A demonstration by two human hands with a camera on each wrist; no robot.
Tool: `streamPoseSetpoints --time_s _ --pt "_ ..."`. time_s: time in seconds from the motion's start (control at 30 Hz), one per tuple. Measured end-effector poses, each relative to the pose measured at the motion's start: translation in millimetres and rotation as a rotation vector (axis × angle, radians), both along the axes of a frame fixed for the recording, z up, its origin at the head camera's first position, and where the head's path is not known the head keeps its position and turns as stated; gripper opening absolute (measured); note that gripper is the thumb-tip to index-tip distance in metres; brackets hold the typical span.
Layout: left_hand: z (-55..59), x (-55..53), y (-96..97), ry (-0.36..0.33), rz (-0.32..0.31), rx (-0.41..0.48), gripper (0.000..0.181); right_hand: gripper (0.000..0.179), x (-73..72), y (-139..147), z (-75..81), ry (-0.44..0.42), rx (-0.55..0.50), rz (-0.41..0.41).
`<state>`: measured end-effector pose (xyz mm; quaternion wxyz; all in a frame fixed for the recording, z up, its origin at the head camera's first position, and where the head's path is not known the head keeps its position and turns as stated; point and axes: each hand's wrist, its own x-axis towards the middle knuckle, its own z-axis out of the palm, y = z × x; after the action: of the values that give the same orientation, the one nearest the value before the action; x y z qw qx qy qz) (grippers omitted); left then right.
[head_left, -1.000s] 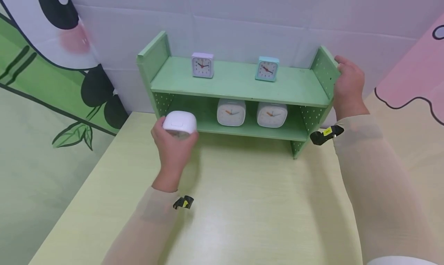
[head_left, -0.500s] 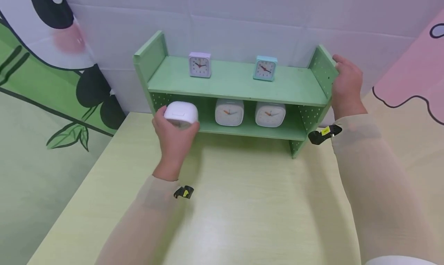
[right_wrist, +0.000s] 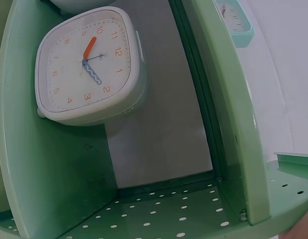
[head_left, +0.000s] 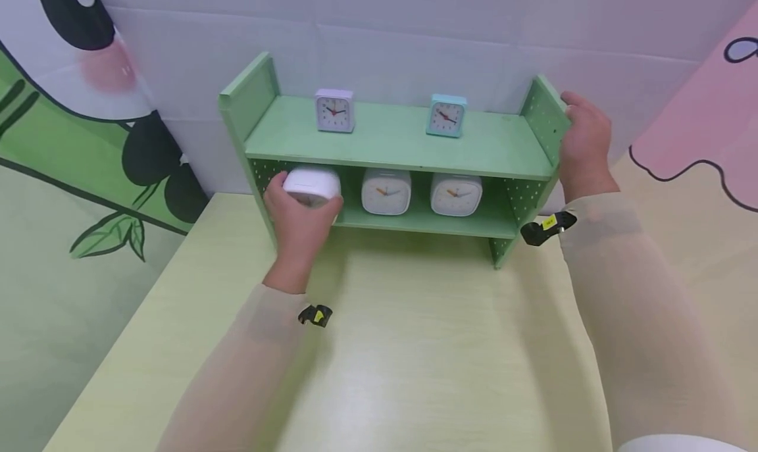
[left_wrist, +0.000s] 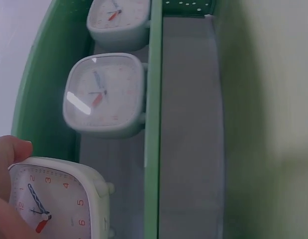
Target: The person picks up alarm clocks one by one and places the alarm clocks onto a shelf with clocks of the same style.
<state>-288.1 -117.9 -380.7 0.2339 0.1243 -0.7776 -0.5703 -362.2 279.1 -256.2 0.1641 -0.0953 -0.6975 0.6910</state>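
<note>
My left hand point(head_left: 298, 231) grips a white alarm clock point(head_left: 312, 181) at the left end of the green shelf's lower tier. In the head view its face is mostly hidden; the left wrist view shows the dial with red numerals, above the tier's front edge. Two like white clocks stand to its right on that tier, a middle clock point(head_left: 386, 192) and a right clock point(head_left: 456, 194). At the right end, my right hand point(head_left: 586, 143) holds the upper side panel of the green shelf point(head_left: 391, 139); its grip is only partly visible.
On the top tier stand a small purple clock point(head_left: 335, 111) and a small turquoise clock point(head_left: 447, 116). The shelf's perforated side panels point(right_wrist: 158, 209) bound both tiers. It stands on a pale wooden table point(head_left: 426, 333) against a covered wall point(head_left: 403, 37).
My left hand has carried the white clock upward in the head view and further into the lower tier. The right hand stays at the side panel. The whole view has shifted slightly.
</note>
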Motion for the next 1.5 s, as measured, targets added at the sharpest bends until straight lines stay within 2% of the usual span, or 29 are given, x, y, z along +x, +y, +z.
streamPoseSetpoints --time_s 0.1,0.23,0.3,0.4,0.53,0.67,0.87,1.0,1.1,1.27,1.5 --pt "-4.0 -6.2 1.3 -0.037 0.006 -0.016 0.106 0.048 -1.2 0 -0.8 -0.013 0.106 -0.007" --pt "-9.1 -16.2 2.3 -0.038 0.018 -0.032 0.106 0.049 -1.9 -1 -1.2 -0.039 0.247 -0.02" --pt "-11.1 -21.7 2.8 -0.045 0.022 -0.041 0.107 0.05 -1.2 0 -1.2 -0.047 0.274 -0.028" --pt "-12.0 -28.8 3.9 -0.061 0.028 -0.045 0.108 0.049 0.3 0 -0.9 -0.039 0.225 -0.019" --pt "-11.0 -37.0 5.3 -0.075 0.049 -0.05 0.109 0.047 0.8 0 -1.0 -0.016 0.092 0.005" --pt "-12.3 -44.4 4.8 -0.066 0.074 -0.086 0.109 0.048 -0.1 0 -1.3 -0.027 0.085 0.008" --pt "-19.8 -51.5 0.9 -0.046 0.1 -0.078 0.109 0.047 -1.5 -1 -1.3 -0.022 0.017 0.023" --pt "-22.7 -54.9 2.7 -0.037 0.103 -0.083 0.11 0.047 -0.8 0 -0.9 -0.047 0.081 0.008" --pt "-23.6 -55.9 4.8 -0.028 0.108 -0.086 0.11 0.048 0.7 1 -0.5 -0.057 0.094 0.002" --pt "-25.6 -58.6 4.3 -0.017 0.116 -0.097 0.11 0.047 -0.1 0 -1.2 -0.026 0.014 0.01" --pt "-24.1 -59.3 2.6 -0.021 0.115 -0.103 0.112 0.045 -1.5 -2 -1.3 -0.009 -0.01 -0.001"
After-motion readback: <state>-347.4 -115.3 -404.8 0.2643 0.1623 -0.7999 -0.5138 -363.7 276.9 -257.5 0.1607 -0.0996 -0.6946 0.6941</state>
